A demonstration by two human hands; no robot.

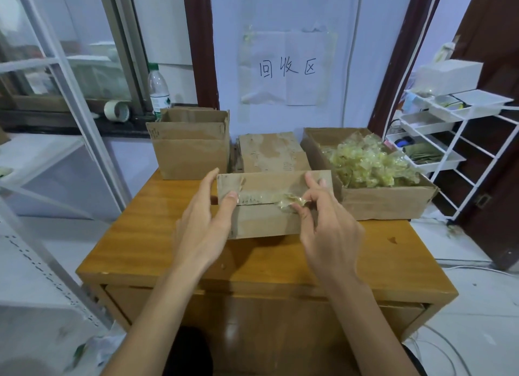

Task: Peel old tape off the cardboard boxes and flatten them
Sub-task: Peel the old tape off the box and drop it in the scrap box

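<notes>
Left hand point(206, 221) open, thumb pressing the box point(269, 204) on the table point(157, 235). Right hand point(323, 221) pinches crumpled tape point(289, 201) at the seam.

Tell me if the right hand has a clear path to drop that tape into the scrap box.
Probably yes. The right hand pinches the tape; the scrap box sits open-topped just to its right, nothing between them.

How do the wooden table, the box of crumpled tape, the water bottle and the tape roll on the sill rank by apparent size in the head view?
1. wooden table
2. box of crumpled tape
3. water bottle
4. tape roll
The bottle and roll stand farther back, so they look smaller than they are.
</notes>
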